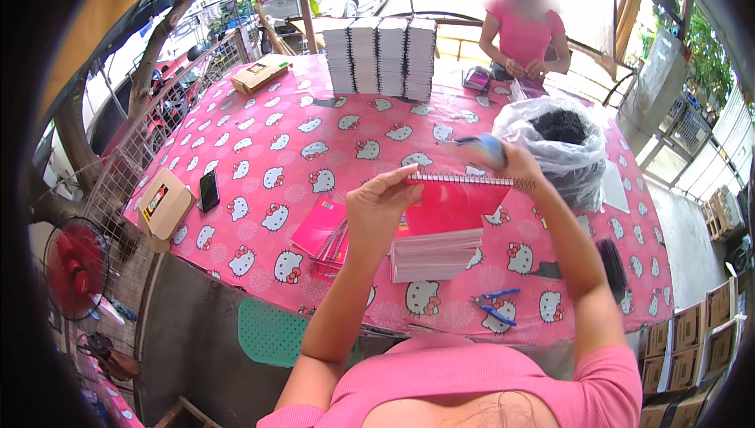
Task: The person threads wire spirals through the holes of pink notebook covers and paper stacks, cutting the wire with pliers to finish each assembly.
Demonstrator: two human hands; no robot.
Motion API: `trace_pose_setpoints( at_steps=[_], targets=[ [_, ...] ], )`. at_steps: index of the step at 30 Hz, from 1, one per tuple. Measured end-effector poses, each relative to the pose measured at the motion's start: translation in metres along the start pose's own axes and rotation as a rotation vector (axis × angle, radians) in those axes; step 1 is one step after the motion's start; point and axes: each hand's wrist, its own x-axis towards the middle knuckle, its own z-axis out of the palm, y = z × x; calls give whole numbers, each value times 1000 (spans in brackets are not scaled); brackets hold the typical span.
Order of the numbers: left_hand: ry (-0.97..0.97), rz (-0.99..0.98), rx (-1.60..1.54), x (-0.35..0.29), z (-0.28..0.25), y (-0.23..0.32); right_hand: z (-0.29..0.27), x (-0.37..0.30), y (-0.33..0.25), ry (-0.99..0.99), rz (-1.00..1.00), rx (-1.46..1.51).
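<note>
A red-covered notebook (460,201) stands upright in front of me, with a wire coil (464,179) running along its top edge. My left hand (384,201) pinches it at the coil's left end. Near the coil's right end, where loose coil sticks out past the cover, is my right hand (515,164). It is closed round a blue and grey tool (481,151), too blurred to name. Below the notebook sits a stack of unbound pages (436,255). Several pink coil-bound notebooks (318,231) lie to its left.
Blue-handled cutting pliers (498,307) and a bundle of black coils (611,268) lie near me. A plastic bag (543,153) of coils stands at right. Stacked notebooks (381,58) rise at the back. A phone (208,190) rests left. A co-worker (525,35) sits across.
</note>
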Motion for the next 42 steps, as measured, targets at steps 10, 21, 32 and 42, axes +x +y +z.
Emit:
trace_pose_setpoints(
  at_steps=[10,21,32,42],
  targets=[
    [-97,850,420,-16,12,29,89,-176,38,77,43,-179],
    [-146,528,464,-61,5,-11,27,-234,-83,-7,138,452],
    [-188,628,466,-64,8,-7,-24,-193,-145,102,-136,607],
    [-225,731,501,-70,-1,-6,-20,-179,-119,-529,212,1396]
  ],
)
